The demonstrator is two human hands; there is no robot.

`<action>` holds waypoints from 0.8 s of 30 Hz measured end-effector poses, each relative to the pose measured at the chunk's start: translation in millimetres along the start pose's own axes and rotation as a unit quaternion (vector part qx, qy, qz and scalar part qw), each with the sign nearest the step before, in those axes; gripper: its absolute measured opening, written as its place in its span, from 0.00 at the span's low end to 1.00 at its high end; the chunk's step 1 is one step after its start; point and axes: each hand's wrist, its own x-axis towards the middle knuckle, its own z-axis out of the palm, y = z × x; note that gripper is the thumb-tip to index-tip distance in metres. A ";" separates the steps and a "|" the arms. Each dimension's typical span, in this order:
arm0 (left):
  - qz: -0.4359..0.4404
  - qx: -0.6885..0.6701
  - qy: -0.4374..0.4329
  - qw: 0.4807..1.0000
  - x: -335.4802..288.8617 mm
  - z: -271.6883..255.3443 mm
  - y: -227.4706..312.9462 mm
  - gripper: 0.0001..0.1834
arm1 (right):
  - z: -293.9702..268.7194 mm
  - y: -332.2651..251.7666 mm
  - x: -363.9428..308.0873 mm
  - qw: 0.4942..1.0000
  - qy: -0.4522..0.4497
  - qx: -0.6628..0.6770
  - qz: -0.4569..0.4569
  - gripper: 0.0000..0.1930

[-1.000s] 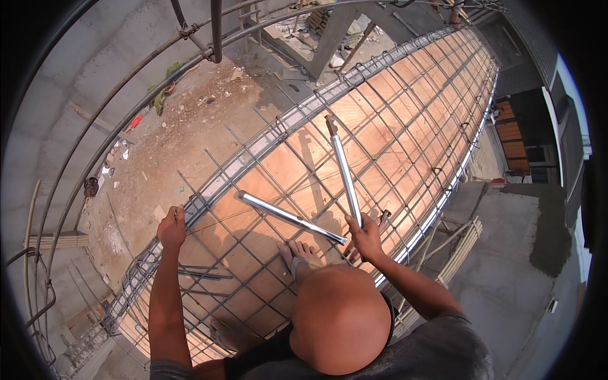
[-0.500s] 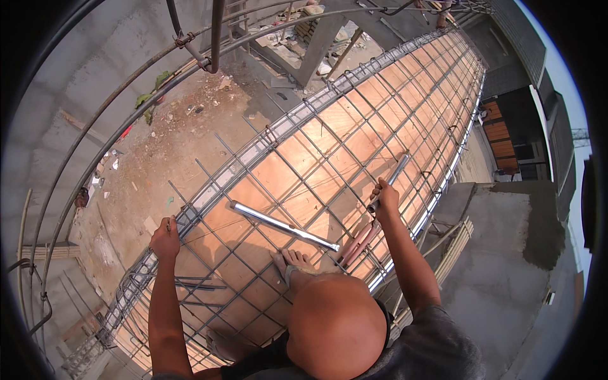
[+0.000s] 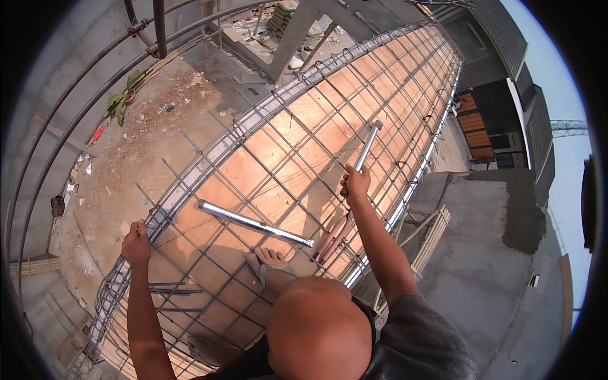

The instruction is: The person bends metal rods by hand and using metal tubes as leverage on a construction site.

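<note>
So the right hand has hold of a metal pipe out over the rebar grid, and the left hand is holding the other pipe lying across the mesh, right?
Not quite. In the head view the left hand grips the rebar grid at its edge; the other pipe lies untouched on the mesh. The right hand does hold a metal pipe.

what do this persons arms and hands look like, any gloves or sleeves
Both hands are bare, with no gloves: the left hand and the right hand. Both forearms are uncovered too. The right arm comes out of a short dark grey sleeve at the shoulder. No watch, band or ring can be made out at this size.
</note>
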 end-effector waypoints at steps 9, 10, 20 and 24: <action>-0.031 -0.017 -0.053 0.998 -1.8 8.9 11.8 0.20 | -11.5 -4.2 62.0 0.995 0.061 -0.065 -0.034 0.19; -0.052 0.004 -0.057 0.997 -5.1 -8.9 -2.4 0.21 | 20.1 -11.8 26.6 0.984 0.107 -0.139 -0.032 0.22; -0.051 -0.009 -0.078 0.996 5.1 -9.2 14.8 0.27 | 28.0 66.0 -160.4 0.670 -0.340 -0.413 -0.515 0.16; -0.056 -0.026 -0.081 0.995 -1.9 -9.7 1.6 0.29 | 20.8 93.1 -179.0 0.710 -0.346 -0.466 -0.399 0.23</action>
